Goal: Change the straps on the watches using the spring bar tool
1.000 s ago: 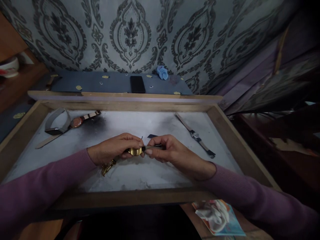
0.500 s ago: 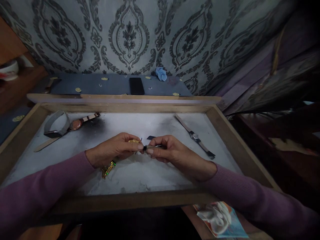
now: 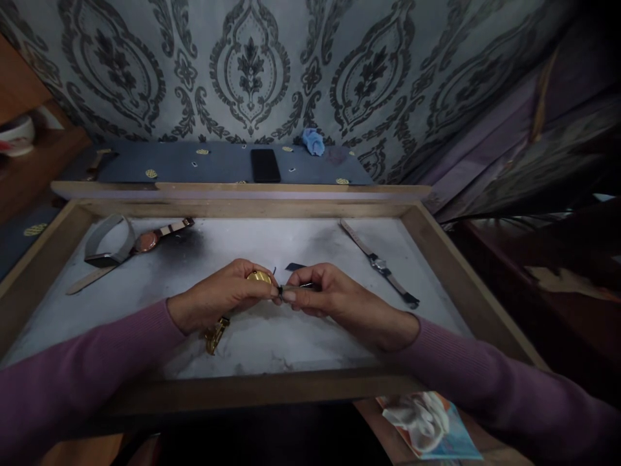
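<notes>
Head view: left hand (image 3: 226,288) grips gold watch (image 3: 259,277); right hand (image 3: 334,296) pinches strap (image 3: 297,287).

Gold watch (image 3: 259,276) only partly visible

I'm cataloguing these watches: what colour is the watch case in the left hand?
Gold: the watch case in the left hand shows best in the head view.

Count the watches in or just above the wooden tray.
4: mesh-band watch and rose-faced watch at left, small-faced watch at right, gold watch in left hand. Hands may hide more.
</notes>
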`<action>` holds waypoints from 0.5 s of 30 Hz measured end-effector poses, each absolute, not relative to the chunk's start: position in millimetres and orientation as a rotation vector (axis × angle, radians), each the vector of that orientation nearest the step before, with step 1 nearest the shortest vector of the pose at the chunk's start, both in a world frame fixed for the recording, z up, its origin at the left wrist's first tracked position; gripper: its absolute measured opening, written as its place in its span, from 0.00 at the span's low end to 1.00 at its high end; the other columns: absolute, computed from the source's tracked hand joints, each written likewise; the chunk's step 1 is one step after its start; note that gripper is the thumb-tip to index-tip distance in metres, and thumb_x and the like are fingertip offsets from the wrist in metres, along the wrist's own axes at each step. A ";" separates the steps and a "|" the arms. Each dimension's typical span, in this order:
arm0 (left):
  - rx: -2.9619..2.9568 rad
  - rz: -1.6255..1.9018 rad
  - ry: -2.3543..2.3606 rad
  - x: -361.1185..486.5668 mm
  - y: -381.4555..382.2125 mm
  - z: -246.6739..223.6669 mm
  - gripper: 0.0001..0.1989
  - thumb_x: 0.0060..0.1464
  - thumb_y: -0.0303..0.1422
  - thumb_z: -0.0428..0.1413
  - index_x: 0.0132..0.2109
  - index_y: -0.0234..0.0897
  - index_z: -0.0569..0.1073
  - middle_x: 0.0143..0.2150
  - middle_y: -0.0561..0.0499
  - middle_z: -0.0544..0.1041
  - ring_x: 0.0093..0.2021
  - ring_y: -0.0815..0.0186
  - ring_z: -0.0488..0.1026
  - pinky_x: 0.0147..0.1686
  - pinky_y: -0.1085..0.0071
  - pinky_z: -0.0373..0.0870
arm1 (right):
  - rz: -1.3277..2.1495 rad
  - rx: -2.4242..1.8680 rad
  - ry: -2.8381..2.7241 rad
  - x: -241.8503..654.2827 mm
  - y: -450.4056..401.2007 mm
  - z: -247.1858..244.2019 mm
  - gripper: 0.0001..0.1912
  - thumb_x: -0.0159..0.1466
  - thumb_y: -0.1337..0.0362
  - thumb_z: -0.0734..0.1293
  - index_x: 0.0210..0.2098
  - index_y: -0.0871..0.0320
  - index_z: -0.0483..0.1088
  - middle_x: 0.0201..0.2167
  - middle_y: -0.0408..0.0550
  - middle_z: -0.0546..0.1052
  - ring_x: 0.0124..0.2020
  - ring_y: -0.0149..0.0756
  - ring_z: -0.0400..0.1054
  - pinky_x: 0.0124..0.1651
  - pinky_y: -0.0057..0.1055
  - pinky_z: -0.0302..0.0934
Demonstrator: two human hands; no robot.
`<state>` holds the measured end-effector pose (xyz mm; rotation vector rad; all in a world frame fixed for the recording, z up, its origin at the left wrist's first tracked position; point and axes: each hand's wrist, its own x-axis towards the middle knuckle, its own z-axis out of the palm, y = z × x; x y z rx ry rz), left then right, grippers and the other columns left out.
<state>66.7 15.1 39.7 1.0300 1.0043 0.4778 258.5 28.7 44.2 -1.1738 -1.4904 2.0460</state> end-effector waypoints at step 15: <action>0.952 0.503 1.044 68.3 15.4 32.6 0.13 0.42 0.34 0.62 0.23 0.35 0.64 0.15 0.63 0.54 0.16 0.78 0.45 0.17 0.75 0.38 | 1.939 -1.152 -1.561 258.0 26.6 44.0 0.16 0.54 0.56 0.73 0.27 0.63 0.69 0.17 0.36 0.63 0.18 0.20 0.49 0.21 0.25 0.40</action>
